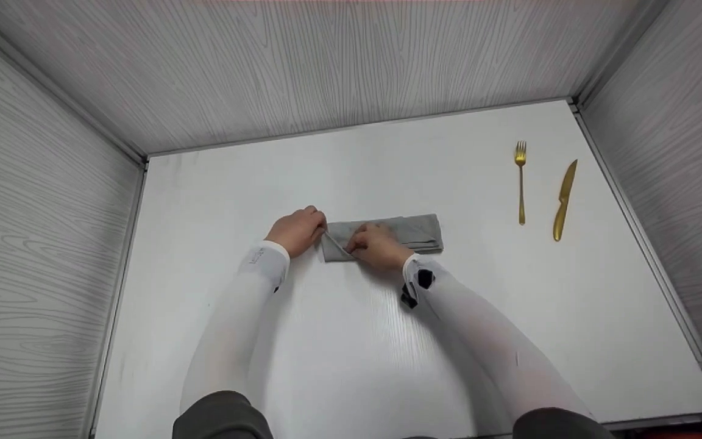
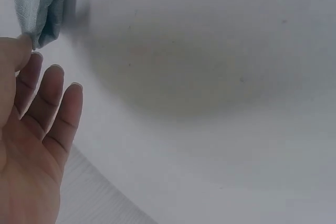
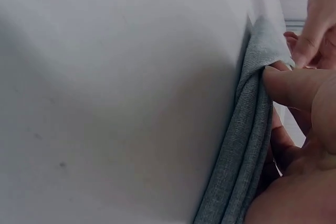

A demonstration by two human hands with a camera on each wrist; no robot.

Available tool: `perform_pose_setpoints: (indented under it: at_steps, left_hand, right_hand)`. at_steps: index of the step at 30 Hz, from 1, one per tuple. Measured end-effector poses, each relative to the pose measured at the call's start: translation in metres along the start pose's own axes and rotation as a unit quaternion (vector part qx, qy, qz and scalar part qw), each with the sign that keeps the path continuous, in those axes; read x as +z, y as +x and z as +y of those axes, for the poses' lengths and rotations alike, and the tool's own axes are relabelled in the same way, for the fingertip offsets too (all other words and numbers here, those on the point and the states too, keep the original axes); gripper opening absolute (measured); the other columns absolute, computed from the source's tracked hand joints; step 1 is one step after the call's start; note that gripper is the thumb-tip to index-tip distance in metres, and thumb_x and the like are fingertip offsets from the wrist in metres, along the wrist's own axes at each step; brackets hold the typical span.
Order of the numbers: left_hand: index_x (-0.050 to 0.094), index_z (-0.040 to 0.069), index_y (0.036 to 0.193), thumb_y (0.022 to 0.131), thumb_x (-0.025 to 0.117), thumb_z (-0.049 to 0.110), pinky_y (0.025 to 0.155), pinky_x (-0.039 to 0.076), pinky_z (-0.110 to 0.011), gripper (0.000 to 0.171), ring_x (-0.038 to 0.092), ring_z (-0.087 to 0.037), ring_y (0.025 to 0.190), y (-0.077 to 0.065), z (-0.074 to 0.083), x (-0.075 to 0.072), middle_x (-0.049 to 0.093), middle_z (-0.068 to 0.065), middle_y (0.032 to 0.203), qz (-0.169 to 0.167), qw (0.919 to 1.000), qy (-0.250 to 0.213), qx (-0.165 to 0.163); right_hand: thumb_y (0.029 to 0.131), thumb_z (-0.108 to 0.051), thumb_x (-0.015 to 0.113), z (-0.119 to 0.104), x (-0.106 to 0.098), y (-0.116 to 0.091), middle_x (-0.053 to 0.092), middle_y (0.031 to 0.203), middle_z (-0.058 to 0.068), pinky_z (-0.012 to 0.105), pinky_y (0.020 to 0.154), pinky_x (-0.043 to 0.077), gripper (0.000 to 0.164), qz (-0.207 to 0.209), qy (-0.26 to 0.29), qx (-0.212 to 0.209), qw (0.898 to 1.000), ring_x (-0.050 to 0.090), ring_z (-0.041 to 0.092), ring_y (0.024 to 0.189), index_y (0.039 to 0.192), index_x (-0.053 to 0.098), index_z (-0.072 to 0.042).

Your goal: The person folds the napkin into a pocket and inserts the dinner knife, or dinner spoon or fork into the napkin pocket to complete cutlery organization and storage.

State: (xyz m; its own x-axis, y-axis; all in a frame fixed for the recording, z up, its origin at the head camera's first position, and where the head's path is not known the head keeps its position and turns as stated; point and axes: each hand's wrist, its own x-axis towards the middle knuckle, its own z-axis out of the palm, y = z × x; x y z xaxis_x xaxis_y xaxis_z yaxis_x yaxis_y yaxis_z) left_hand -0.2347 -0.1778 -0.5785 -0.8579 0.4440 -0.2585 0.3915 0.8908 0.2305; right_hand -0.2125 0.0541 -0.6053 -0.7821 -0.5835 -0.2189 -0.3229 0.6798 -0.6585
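A grey cloth napkin (image 1: 418, 233), folded into a long strip, lies across the middle of the white table. At its left end my left hand (image 1: 299, 231) pinches a corner of the cloth between thumb and forefinger; in the left wrist view the other fingers (image 2: 65, 119) are spread away from it. My right hand (image 1: 378, 247) lies over the strip and pinches a turned-over flap near its lower edge. Seen from the right wrist, the thumb (image 3: 294, 85) presses the flap against stacked layers of the napkin (image 3: 239, 145). Part of the cloth is hidden under the right hand.
A gold fork (image 1: 521, 183) lies on the right part of the table (image 1: 302, 366), tines away from me. Beside it lies a gold knife (image 1: 564, 201), slightly slanted. Grey wood-grain panels (image 1: 339, 67) enclose the back and both sides.
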Motion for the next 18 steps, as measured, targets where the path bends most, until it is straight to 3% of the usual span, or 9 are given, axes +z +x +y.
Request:
perform_pose_setpoints:
  at_steps: [5,13,15,18]
  left_hand:
    - [0.064,0.015,0.112,0.104,0.055,0.026,0.081,0.055,-0.037,0.017,0.062,-0.021,0.097,0.004,0.003,0.0032,0.061,-0.003,0.106,0.003,0.9997,0.023,-0.008]
    - [0.063,0.013,0.112,0.105,0.053,0.025,0.081,0.055,-0.037,0.018,0.063,-0.021,0.094,0.0028,0.0038,0.0077,0.06,-0.004,0.104,0.03,0.9993,-0.012,-0.021]
    - [0.063,0.013,0.112,0.105,0.053,0.026,0.08,0.055,-0.037,0.018,0.063,-0.02,0.093,0.0021,0.004,0.0084,0.06,-0.004,0.103,0.031,0.9992,-0.014,-0.02]
    - [0.063,0.013,0.11,0.105,0.052,0.026,0.078,0.055,-0.036,0.018,0.062,-0.019,0.089,0.0012,0.0041,0.0086,0.06,-0.003,0.102,0.032,0.9992,-0.015,-0.018]
  right_hand:
    - [0.096,-0.017,0.066,0.0016,0.001,-0.0004,0.062,0.122,0.005,0.045,0.105,0.035,0.016,0.004,0.008,-0.002,1.0,0.05,0.029,0.117,0.106,0.078,-0.018]
    - [0.098,-0.018,0.063,0.0065,0.0007,-0.0029,0.065,0.121,0.001,0.039,0.108,0.039,0.021,0.029,0.048,-0.002,0.998,0.054,0.022,0.116,0.118,0.07,-0.018]
    - [0.099,-0.018,0.062,0.0066,0.0008,-0.0041,0.066,0.118,0.001,0.038,0.103,0.043,0.02,0.054,0.024,-0.017,0.998,0.056,0.022,0.113,0.116,0.072,-0.018]
    - [0.101,-0.02,0.06,0.006,0.0025,-0.0048,0.065,0.117,0.003,0.039,0.098,0.047,0.022,0.103,-0.063,-0.058,0.991,0.055,0.024,0.109,0.117,0.074,-0.021]
